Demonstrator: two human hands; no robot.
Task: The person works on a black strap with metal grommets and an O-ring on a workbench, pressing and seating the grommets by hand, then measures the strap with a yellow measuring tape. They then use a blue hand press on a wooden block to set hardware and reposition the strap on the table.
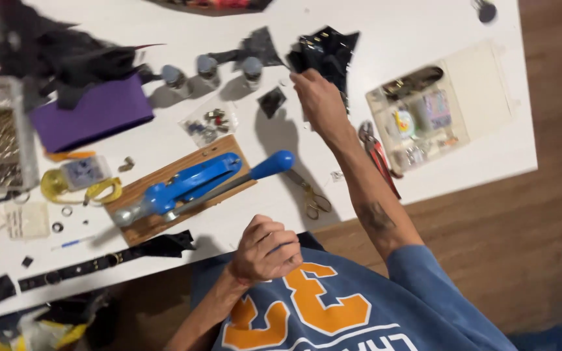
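Looking down from a head camera at a white bench (417, 19) littered with craft gear. The right hand (320, 101) reaches out across the bench, fingers pinched on a crumpled piece of shiny black material (325, 52), which is lifted at the far side of the bench, just beside three small capped bottles (208, 70). The left hand (267, 248) is curled into a loose fist near the person's chest, over the near bench edge; whether it holds anything cannot be told. Between the hands lies a blue hand press (193, 183) on a wooden board (157, 224), its handle angled toward the right arm. Gold scissors (310, 195) lie by the handle, and red-handled pliers (378, 156) sit just past the right forearm. A clear compartment box (424, 114) of small parts stands to the right. A purple sheet (92, 116) lies at far left, and a black strap (108, 260) runs along the near edge.
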